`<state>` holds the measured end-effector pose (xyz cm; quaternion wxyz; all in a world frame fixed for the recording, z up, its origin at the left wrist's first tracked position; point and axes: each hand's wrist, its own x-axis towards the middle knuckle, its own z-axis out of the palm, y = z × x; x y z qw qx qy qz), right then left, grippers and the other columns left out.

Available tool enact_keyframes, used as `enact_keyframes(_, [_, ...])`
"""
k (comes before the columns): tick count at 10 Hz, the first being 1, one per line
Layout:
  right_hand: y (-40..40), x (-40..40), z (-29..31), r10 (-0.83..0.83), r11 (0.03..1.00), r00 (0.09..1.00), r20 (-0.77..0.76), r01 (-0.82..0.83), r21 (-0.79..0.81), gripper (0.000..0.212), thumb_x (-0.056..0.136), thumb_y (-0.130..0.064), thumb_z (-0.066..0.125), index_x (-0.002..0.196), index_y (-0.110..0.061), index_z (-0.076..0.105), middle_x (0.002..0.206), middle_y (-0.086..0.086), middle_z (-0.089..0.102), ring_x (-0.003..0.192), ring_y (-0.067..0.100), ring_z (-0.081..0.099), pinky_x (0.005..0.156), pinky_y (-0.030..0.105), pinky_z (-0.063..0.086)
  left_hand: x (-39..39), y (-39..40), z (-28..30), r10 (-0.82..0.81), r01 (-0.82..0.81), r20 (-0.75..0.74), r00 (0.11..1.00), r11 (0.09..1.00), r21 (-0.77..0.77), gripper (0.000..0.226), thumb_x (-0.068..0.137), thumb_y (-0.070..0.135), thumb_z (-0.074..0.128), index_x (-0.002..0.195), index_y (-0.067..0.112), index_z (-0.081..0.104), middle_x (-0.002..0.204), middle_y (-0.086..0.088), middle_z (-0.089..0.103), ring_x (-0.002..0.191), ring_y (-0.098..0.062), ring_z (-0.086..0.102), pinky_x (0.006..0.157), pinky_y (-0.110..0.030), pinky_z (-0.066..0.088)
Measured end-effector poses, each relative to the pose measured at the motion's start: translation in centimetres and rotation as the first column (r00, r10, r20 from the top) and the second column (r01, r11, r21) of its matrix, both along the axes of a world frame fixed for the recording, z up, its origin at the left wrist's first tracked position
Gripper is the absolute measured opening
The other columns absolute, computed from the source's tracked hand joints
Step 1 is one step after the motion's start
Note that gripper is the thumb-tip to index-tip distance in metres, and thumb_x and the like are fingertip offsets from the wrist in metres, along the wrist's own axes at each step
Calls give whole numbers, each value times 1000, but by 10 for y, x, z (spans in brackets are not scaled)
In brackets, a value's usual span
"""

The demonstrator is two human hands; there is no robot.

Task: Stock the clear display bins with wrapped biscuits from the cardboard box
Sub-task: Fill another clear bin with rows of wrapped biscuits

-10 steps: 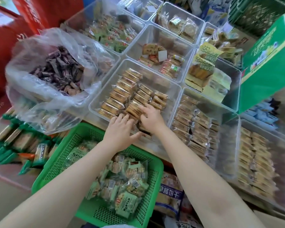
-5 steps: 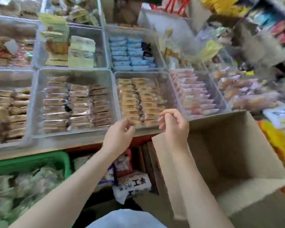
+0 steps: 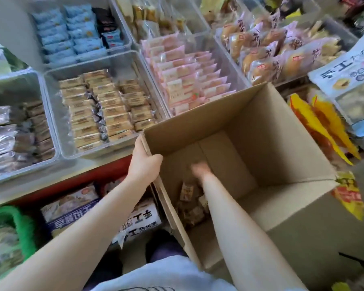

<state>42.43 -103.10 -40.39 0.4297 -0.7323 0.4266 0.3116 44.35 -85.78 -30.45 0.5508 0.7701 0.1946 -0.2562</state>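
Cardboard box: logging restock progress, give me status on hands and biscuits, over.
Left hand grips cardboard box rim. Right hand deep inside, blurred, grasp unclear. Few wrapped biscuits at the bottom. Nothing in the way.

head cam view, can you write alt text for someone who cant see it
A person's right hand, blurred, reaches deep into an open cardboard box holding a few wrapped biscuits, while the left hand grips the box's near corner. Behind the box, clear display bins hold rows of tan, pink and blue wrapped snacks.
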Motion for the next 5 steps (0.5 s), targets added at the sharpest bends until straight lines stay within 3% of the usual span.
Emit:
enact_keyframes(1, [15,-26,-42,166,976,979,-116,-146,163,39,107,-14,40,143,0,48,141,21,54,95,23,61,73,19,56,-2,0,4,16,-16,9,1000,1000,-6,74,94,5,56,155,35,25,122,8,57,106,-13,59,79,-28,51])
enact_keyframes(2, [26,-44,-78,258,961,943,-212,-227,159,37,104,-20,49,139,-9,54,122,17,62,87,25,62,86,32,58,-2,-3,4,24,-24,15,1000,1000,6,74,94,5,56,154,35,26,110,15,57,99,-7,59,83,-32,53])
enact_keyframes(3, [33,-47,-95,160,976,984,-75,-146,159,39,106,-14,46,144,-5,48,139,18,55,123,33,57,63,3,46,-3,-3,3,34,-35,23,999,999,25,71,94,6,56,153,36,28,106,16,57,99,-9,60,88,-34,53])
enact_keyframes(4, [31,-44,-117,177,984,984,-32,-176,12,41,106,-16,45,145,-6,46,144,16,54,125,31,57,52,4,45,-3,-3,2,4,-6,47,999,999,36,69,94,7,56,151,35,30,110,13,58,101,-10,60,85,-33,53])
enact_keyframes(5, [27,-36,-122,207,978,977,-43,-207,-2,56,97,-29,60,147,-14,41,144,21,51,127,35,55,98,36,53,-3,0,1,-23,21,55,998,999,38,67,94,8,56,150,34,29,107,15,56,96,-4,58,72,-24,49])
